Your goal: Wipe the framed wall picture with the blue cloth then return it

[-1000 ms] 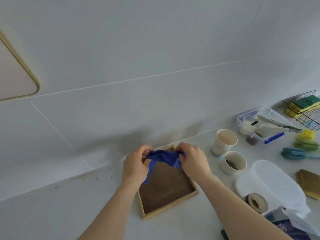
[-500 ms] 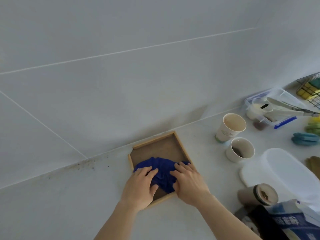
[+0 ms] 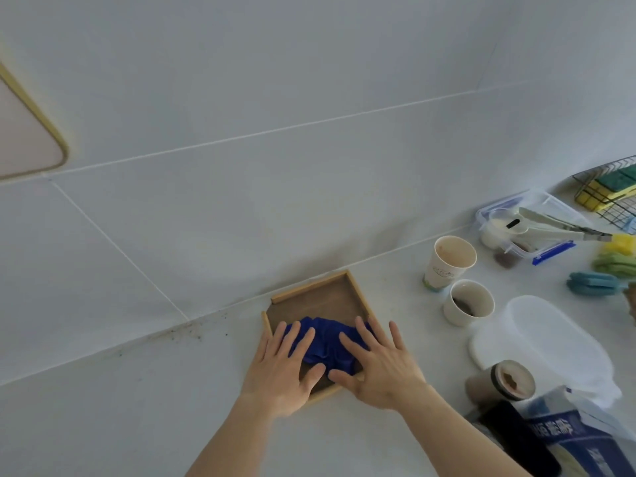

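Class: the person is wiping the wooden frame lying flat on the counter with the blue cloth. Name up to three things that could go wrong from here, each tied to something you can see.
1. The two paper cups stand close to the frame's right side; a wide stroke of the right hand might knock them over.
2. The blue cloth is bunched, so parts of the panel may go unwiped.
3. Both hands press flat; the frame could slide on the smooth counter.

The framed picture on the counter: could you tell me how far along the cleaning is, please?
Done: the wooden-framed picture lies flat on the counter by the wall. In hand: left hand and right hand press the blue cloth flat onto it. Left: finishing the wipe and returning it.
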The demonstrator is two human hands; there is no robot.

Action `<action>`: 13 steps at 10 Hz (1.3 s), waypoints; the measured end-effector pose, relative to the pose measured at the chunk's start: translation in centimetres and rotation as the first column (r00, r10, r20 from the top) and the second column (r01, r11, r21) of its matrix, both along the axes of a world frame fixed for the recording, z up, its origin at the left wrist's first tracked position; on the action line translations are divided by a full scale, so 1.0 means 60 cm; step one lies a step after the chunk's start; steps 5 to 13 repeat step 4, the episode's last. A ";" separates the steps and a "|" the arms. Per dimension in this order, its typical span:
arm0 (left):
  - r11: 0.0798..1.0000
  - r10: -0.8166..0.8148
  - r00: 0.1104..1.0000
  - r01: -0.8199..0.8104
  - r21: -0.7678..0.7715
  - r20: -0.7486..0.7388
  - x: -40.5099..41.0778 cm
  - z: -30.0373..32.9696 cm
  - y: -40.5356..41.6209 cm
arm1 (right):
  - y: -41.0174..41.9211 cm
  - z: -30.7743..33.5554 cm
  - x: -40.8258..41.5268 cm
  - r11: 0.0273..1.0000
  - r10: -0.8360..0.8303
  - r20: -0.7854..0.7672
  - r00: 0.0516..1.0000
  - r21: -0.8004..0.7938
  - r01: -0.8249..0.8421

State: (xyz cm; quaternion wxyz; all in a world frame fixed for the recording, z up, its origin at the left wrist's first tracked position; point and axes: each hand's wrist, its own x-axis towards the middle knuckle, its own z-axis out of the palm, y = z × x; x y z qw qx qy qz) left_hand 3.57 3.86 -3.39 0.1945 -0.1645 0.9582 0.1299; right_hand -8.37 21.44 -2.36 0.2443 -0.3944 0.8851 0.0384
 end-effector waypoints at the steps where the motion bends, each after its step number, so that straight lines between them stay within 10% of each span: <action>1: 0.999 0.033 0.999 -0.032 -0.037 0.010 0.007 0.029 -0.005 | -0.002 0.029 0.000 1.000 -0.016 -0.017 1.000 0.010 0.016; 13: 0.986 0.147 0.989 -0.148 -0.079 -0.028 0.068 0.137 -0.018 | -0.020 0.123 0.033 0.996 -0.053 -0.023 0.998 -0.077 0.051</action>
